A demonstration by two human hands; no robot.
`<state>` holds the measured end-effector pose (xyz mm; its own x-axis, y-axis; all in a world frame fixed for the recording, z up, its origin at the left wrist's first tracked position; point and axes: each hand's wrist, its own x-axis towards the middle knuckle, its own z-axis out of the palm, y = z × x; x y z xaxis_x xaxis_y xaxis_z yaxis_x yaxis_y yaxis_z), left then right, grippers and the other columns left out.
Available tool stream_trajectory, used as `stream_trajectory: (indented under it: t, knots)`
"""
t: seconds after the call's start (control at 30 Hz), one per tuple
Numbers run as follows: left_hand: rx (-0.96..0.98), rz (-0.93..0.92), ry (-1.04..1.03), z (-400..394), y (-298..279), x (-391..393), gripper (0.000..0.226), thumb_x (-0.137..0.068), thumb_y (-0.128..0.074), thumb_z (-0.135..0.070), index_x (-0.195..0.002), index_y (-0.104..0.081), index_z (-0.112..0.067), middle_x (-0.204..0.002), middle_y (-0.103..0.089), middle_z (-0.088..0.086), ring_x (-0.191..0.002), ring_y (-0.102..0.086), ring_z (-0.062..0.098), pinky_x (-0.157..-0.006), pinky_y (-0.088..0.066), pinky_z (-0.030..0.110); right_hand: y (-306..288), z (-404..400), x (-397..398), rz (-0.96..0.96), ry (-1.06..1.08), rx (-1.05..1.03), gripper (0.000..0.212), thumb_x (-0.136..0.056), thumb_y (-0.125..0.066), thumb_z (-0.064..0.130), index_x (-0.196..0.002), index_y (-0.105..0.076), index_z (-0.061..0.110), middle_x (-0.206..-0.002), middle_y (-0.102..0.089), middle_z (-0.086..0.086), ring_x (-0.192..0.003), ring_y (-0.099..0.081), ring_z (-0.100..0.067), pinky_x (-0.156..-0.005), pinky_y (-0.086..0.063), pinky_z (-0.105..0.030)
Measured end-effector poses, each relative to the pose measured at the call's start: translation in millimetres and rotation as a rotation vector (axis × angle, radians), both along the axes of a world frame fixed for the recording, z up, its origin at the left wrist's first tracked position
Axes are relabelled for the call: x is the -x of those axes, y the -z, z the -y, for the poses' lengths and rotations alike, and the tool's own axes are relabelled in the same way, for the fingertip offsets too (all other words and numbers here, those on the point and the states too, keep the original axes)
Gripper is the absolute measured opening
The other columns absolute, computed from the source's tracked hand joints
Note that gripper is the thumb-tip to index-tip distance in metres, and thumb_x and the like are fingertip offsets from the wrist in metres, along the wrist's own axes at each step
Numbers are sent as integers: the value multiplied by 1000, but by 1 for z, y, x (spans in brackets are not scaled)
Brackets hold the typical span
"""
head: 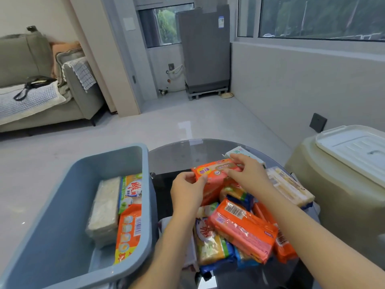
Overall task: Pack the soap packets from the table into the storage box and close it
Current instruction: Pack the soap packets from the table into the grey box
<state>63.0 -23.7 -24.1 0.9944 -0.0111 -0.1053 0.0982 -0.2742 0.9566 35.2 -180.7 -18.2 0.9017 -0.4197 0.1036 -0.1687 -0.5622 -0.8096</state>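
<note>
i see my left hand [187, 189] and right hand [249, 176] both pinching an orange soap packet [216, 174] above the table pile, right of the blue storage box [68, 205], which holds three packets.

A home: sofa [31, 80], washing machine [205, 53], windows.

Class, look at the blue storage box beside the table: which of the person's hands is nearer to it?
Left. The left hand grips the orange soap packet close to the blue storage box; the right hand holds the packet's far end.
</note>
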Motion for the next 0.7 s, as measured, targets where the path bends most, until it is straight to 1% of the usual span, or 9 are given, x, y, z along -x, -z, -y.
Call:
stream_trajectory:
  t: [0.03, 0.1, 0.2, 0.27, 0.4, 0.5, 0.57, 0.63, 0.7]
  knots:
    - [-11, -5, -15, -4, 2, -1, 39, -79, -71, -31, -113, -58, -16, -109, -64, 3, -95, -63, 18, -72, -57, 32, -1, -1, -7, -20, -39, 10, 55, -80, -67, 25, -132, -48, 21, -130, -57, -2, -114, -54, -17, -87, -40, -27]
    - [-46, -20, -30, -10, 8, -1, 39, -80, -71, -30, -112, -54, -16, -109, -60, 1, -93, -62, 15, -60, -50, 20, -1, -3, -20, -80, -124, 35, 58, -79, -68, 23, -134, -46, 19, -129, -57, -2, -114, -54, -17, -89, -41, -27]
    - [-109, -34, -48, -13, 15, 3, 29, -81, -69, -31, -98, -48, -21, -96, -54, -7, -72, -55, 5, -47, -37, 11, 2, -5, -37, -135, -201, 24, 57, -78, -68, 19, -132, -48, 18, -125, -60, -2, -104, -54, -11, -87, -42, -26]
    - [-140, -33, -47, -14, 21, 3, 27, -81, -69, -32, -93, -48, -21, -91, -53, -9, -70, -53, 3, -47, -35, 11, 4, -4, -46, -159, -223, -18, 56, -79, -68, 20, -132, -48, 17, -121, -61, -1, -99, -52, -9, -84, -42, -25]
    - [-186, -48, -6, -17, 27, 0, 26, -84, -63, -37, -96, -58, -15, -101, -62, -2, -87, -59, 9, -51, -39, 16, 9, 1, -52, -216, -174, -4, 50, -80, -65, 29, -128, -53, 18, -121, -61, -4, -99, -55, -15, -79, -42, -25]
    - [-195, -54, -7, -16, 27, 0, 30, -85, -60, -39, -101, -53, -15, -106, -59, 0, -91, -59, 11, -52, -39, 17, 8, 2, -51, -265, -141, 101, 43, -84, -59, 34, -123, -58, 15, -119, -62, -5, -100, -57, -17, -78, -41, -27]
    - [-184, -90, -20, -14, 25, 2, 37, -86, -59, -40, -108, -43, -16, -108, -54, 0, -89, -57, 12, -50, -39, 16, 6, -1, -50, -370, -134, 314, 40, -88, -48, 42, -114, -64, 15, -109, -65, -7, -95, -55, -19, -83, -41, -35]
    - [-210, -102, 1, -11, 25, 4, 37, -87, -56, -40, -109, -35, -20, -104, -51, -3, -82, -54, 10, -49, -38, 15, 9, -2, -51, -486, -127, 557, 46, -89, -33, 49, -98, -66, 18, -96, -62, -4, -92, -46, -21, -94, -30, -44]
    - [-249, -94, 28, -10, 24, 4, 35, -89, -54, -40, -108, -31, -22, -101, -49, -5, -80, -52, 9, -49, -38, 15, 12, -2, -50, -537, -163, 557, 53, -91, -22, 52, -90, -63, 19, -90, -58, -1, -88, -43, -18, -101, -20, -48]
